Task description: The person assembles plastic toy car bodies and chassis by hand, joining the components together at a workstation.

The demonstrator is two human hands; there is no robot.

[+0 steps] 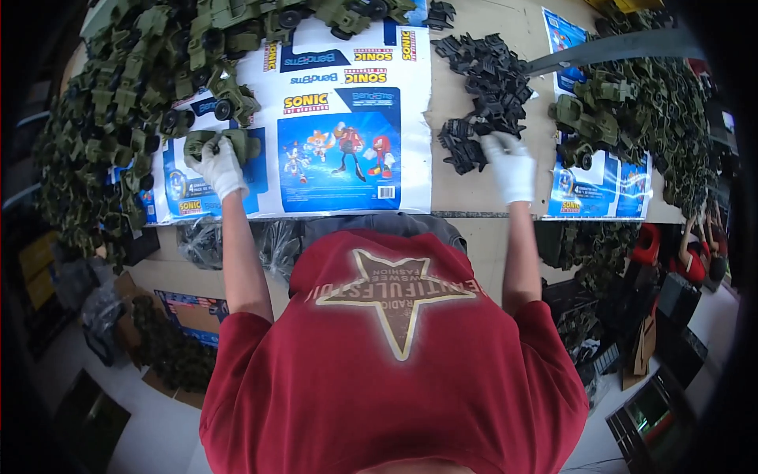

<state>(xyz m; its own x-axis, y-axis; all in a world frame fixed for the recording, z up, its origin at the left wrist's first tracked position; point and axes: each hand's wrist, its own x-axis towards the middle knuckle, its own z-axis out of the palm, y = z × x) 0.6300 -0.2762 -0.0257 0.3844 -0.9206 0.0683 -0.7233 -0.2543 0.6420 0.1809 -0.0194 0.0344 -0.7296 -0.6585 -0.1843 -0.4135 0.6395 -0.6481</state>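
My left hand (pixel 219 166), in a white glove, is closed on an olive-green toy vehicle (pixel 245 145) above the printed cardboard sheet. Its fingers press together over the vehicle's top and hide part of it. My right hand (pixel 509 166), also gloved in white, is at the near end of a pile of black plastic parts (pixel 485 83). Motion smears its fingers, so whether they grip a part does not show. Close to my left hand, another green toy vehicle with black wheels (pixel 230 96) sits at the edge of a large heap.
Green toy vehicles (pixel 134 79) are heaped along the table's left and far sides, with more (pixel 592 118) at the right. Blue-and-white printed cardboard (pixel 355 201) covers much of the tabletop. A grey bar (pixel 608 51) crosses above the right side. Clear plastic bags (pixel 276 245) hang below the front edge.
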